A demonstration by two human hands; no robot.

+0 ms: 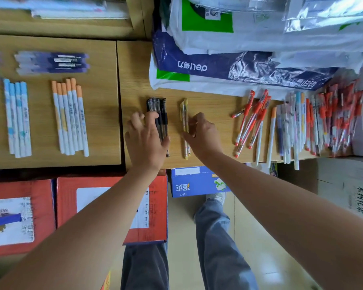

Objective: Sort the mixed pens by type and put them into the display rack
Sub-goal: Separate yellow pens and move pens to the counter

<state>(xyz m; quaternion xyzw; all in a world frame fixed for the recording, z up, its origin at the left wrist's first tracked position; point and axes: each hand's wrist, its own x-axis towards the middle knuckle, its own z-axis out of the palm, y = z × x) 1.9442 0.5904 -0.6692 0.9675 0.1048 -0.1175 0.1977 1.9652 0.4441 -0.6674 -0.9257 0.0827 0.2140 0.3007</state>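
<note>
Pens are lying sorted into small groups across the wooden desk (134, 76), and two of those groups are being handled right now. The person's left hand (147, 143) is lying over the black pens (162, 114), with bent fingers bearing on the barrels and the thumb pressing in from the other side. The right hand (205, 137) is closing thumb and forefinger on the pair of yellow pens (184, 114) just beside them, so both hands are clamped on pens and sitting close together.

Off to the person's right, red pens (254, 118) are fanning out loosely, and beyond them a mixed heap (323, 122) is waiting, some barrels overhanging the desk edge. To the left, orange-capped pens (69, 116), blue-capped pens (17, 118) and purple pens (52, 62) are lying in tidy rows. Plastic bags (218, 65) are crowding the back of the desk, and cardboard boxes (88, 195) are standing on the floor below. No display rack is showing from here.

As I judge it, the danger is rolling: round barrels nudged sideways could be sliding into the neighbouring group and undoing the sort. A sleeve or wrist reaching right could be knocking the overhanging pens to the floor. Lifting the black bundle by so loose a hold could be letting one slip out.
</note>
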